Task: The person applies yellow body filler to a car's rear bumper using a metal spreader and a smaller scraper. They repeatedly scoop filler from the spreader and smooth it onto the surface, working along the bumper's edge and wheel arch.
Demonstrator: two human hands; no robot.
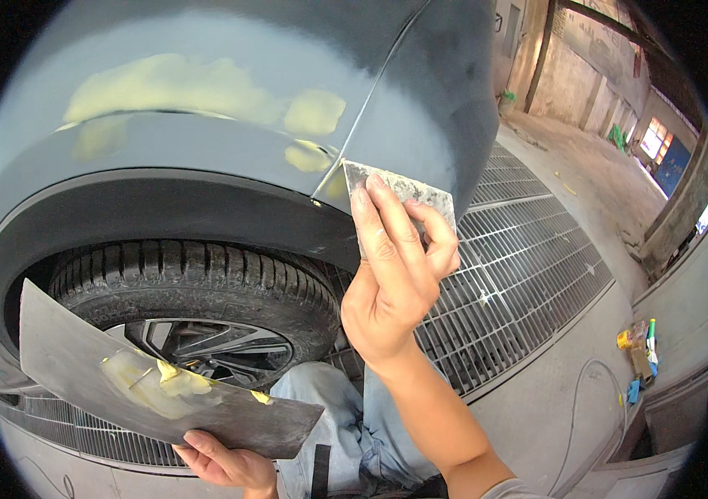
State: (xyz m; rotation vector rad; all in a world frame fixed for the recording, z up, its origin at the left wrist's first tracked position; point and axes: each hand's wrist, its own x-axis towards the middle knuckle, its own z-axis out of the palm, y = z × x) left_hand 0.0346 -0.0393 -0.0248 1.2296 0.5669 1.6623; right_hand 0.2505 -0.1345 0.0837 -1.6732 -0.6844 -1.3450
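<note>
In my right hand [396, 291] is a thin, grey-stained putty spreader [433, 198], with my fingertips pressed flat along its face. Its upper left corner meets the car's grey body panel [204, 150] beside the seam near the wheel arch's end. Yellow body filler [175, 87] lies in a broad patch on the panel, with smaller filler patches [315, 111] near the seam. My left hand [229, 466] grips the lower edge of a dark, flat mixing board [63, 333], thumb on top. Soft yellow filler [181, 380] sits on the board's middle.
Under the black wheel arch [154, 195] stands the tyre [196, 279], just behind the board. Metal floor grating [512, 266] runs to the right of the car. Farther right, a hose [574, 407] and several small items [638, 349] lie on the concrete. My jeans-clad knees [321, 407] are below.
</note>
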